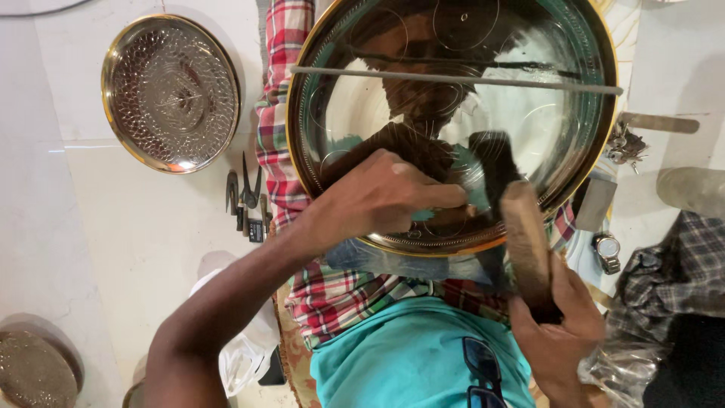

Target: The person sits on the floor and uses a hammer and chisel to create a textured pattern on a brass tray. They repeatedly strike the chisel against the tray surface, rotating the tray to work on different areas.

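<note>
Large polished metal platter [453, 98] propped on the lap over a red-checked cloth [281, 106], mirror face up, gold-toned rim all round, a thin straight rod [453, 78] laid across its upper part. Faint engraved circles scattered over the shine.

Left hand [377, 198] down on the near part of the platter's face, fingers pressed together and pinching a small pale punch or chisel [442, 198] flat against the metal. Right hand [555, 332] lower, beyond the platter's near rim, fingers wrapped tight round the handle of a wooden mallet [525, 242] — dark head blurred above the tool's end.

Likely stiff, fairly heavy for its width, and slick — mirror finish bound to slide under a bare palm and to take dents or scratches easily. Best gripped at the rolled rim, at opposite sides, not on the polished face.

Elsewhere on the white floor: a second, hammered-pattern platter [171, 92] toward the far left, well apart; a few pliers and small tools [245, 198] just beside the cloth's left edge; a wristwatch [606, 249] near the platter's right rim; a dull round dish [34, 370] at the near left corner.
</note>
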